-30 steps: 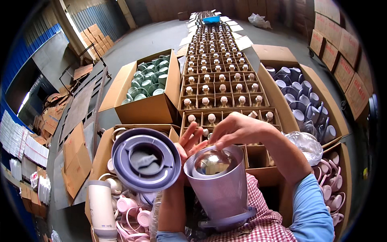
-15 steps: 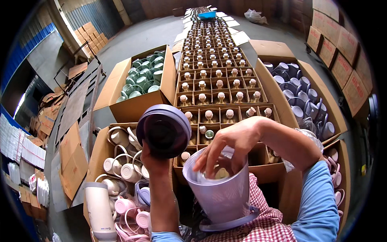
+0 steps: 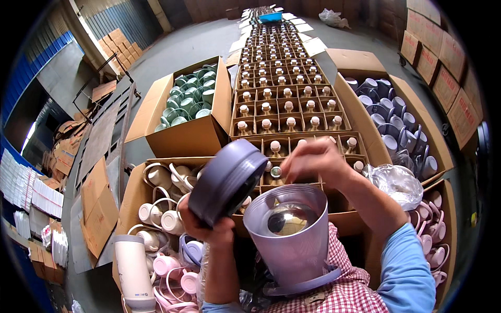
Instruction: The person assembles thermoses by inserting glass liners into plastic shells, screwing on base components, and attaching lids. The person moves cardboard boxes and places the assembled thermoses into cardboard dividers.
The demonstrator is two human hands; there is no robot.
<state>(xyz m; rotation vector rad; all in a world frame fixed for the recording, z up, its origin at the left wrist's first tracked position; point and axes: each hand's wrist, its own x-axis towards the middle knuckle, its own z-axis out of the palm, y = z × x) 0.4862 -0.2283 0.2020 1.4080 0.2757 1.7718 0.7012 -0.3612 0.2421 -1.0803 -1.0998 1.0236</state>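
My left hand [image 3: 222,232] grips a dark purple, round, ring-shaped collar or base [image 3: 224,182], tilted on its side. At my lap, against a red checked cloth [image 3: 342,250], stands a translucent lilac jug body [image 3: 289,248] with its wide opening upward and a lilac handle at its lower front. A shiny silver rounded liner [image 3: 287,219] shows inside it. My right hand [image 3: 315,161] is raised above the jug's far rim, near the divided carton; its fingers are blurred by motion. Capped glass flasks [image 3: 290,123] fill the carton cells ahead.
Open cartons hold green jug parts [image 3: 190,96] at left, purple ones [image 3: 399,125] at right, and white [image 3: 169,221] and pink ones [image 3: 167,264] nearer left. A white cylindrical flask [image 3: 134,268] stands there. Crumpled clear plastic [image 3: 396,185] lies beside my right forearm.
My right hand has come up out of the jug's opening, uncovering the silver liner. The dark purple piece in my left hand has tilted and moved slightly right.
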